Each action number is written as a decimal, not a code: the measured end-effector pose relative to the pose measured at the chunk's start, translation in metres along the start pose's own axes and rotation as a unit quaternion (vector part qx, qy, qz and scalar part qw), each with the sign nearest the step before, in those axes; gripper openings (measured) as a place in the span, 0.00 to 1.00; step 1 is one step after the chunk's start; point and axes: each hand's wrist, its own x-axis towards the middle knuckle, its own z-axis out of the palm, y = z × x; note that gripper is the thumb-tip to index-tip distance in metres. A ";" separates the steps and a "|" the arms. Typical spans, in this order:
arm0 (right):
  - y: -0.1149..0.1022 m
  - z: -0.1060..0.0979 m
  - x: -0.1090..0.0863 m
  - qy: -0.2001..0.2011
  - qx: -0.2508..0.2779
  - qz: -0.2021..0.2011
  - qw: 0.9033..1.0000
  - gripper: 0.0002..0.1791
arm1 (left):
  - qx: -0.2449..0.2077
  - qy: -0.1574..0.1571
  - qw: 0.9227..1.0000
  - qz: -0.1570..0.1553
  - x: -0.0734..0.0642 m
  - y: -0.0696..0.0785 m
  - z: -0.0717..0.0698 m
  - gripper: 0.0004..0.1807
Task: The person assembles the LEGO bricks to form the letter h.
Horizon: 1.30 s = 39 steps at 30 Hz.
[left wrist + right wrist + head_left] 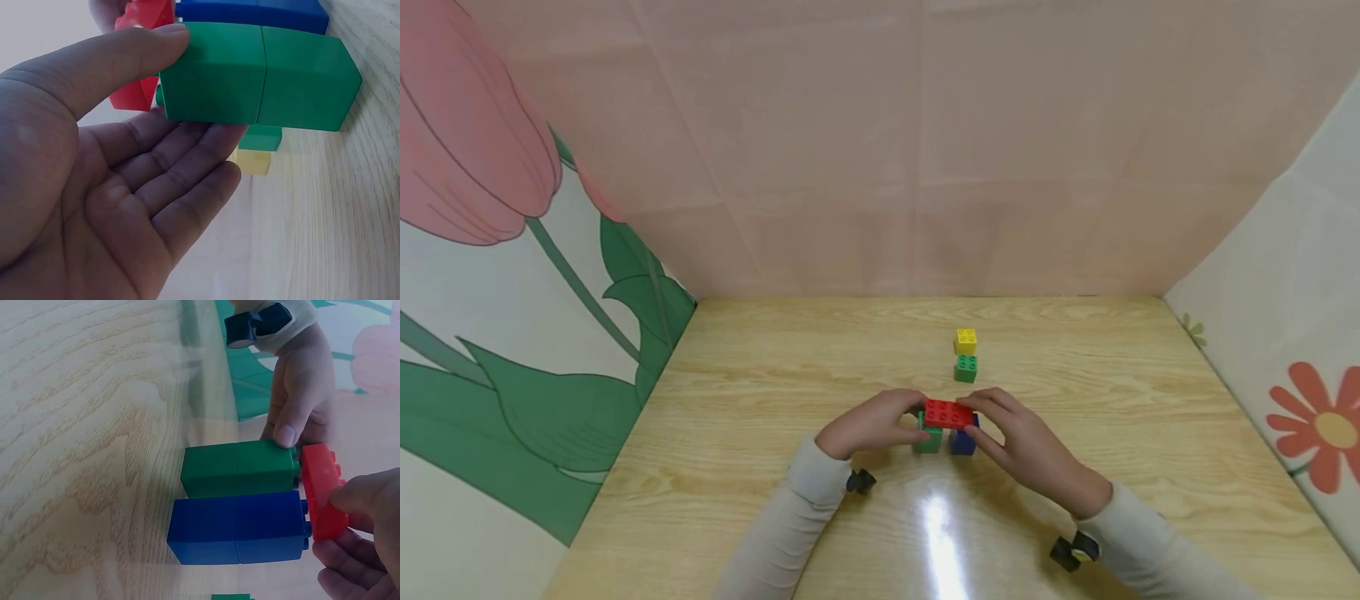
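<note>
Two upright stacks stand side by side on the table, each of two bricks: a green stack point(215, 75) on the left and a blue stack point(237, 528) on the right. My left hand point(878, 421) pinches the upper part of the green stack, thumb on the near face and fingers behind. With thumb and fingers my right hand point(1033, 446) holds a red brick point(946, 413), long and eight-studded or so, across the tops of both stacks. Studs of the blue stack still show beneath the red brick in the right wrist view, so it is not pressed fully down.
Behind the stacks, a small green brick point(966, 369) sits on the wooden table point(760, 358), with a small yellow brick point(966, 342) just beyond it. A pinkish cloth point(850, 167) rises at the table's back edge; flower-printed panels flank both sides.
</note>
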 end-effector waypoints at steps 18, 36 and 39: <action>0.005 0.003 0.000 0.001 -0.003 -0.007 1.000 0.23 | 0.010 0.013 1.000 0.004 0.005 0.001 0.005 0.19; 0.007 0.004 0.001 -0.020 0.004 0.004 1.000 0.24 | 0.020 0.014 1.000 0.013 0.006 0.000 0.005 0.19; 0.007 0.005 0.002 -0.022 0.003 0.009 1.000 0.24 | 0.021 0.014 1.000 0.016 0.006 0.000 0.005 0.19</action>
